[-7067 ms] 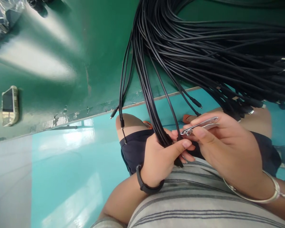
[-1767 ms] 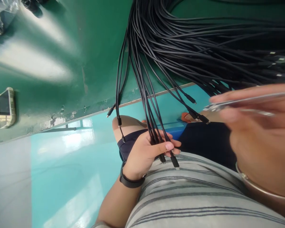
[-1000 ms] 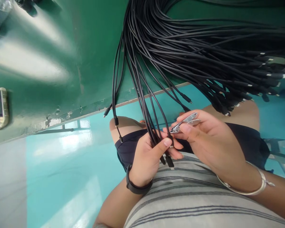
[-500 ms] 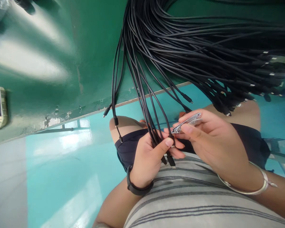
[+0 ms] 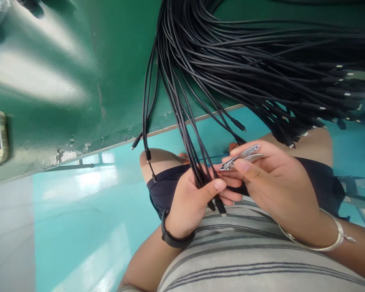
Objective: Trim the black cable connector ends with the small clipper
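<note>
Several black cables run down over the table edge into my left hand, whose thumb presses across them. Their plug ends stick out below my fingers, over the striped shirt. My right hand pinches a silver nail clipper between thumb and fingers, its lever lifted. The clipper's jaws point left, close above the fingers of my left hand and beside the held cables. Part of the clipper and some plugs are hidden behind fingers.
A thick bundle of black cables lies on the green table, with many plug ends hanging at the right. A few loose cables dangle over the table edge at left. A phone in a pale case lies at far left.
One cable that bowed out to the right beside my left hand now lies in with the others. My right hand and the clipper have shifted slightly right.
</note>
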Demonstrator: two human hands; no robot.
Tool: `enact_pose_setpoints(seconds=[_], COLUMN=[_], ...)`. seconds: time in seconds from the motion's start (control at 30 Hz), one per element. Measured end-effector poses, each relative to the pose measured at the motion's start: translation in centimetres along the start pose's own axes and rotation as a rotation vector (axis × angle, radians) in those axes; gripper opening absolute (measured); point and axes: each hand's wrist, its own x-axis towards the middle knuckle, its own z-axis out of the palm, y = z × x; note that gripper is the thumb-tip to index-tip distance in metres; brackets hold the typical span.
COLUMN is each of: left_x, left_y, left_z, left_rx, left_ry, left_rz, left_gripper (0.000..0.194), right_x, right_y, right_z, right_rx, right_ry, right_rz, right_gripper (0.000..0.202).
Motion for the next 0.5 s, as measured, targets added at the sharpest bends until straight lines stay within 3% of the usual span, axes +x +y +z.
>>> enact_pose_setpoints(seconds=[0.2, 0.5], left_x=[-0.1, -0.1], left_y=[0.0, -0.1], left_z=[0.5, 0.4], left_rx=[0.168, 0.140], left_ry=[0.123, 0.111], left_rz=[0.043, 0.064], left_gripper=[0.022, 0.014], right_x=[-0.4, -0.2], right_y=[-0.7, -0.8], right_z=[0.9, 1.3], right_rx=[-0.104, -0.147], right_ry=[0.032, 0.014], right_rz=[0.022, -0.014], right_gripper=[0.010, 0.007])
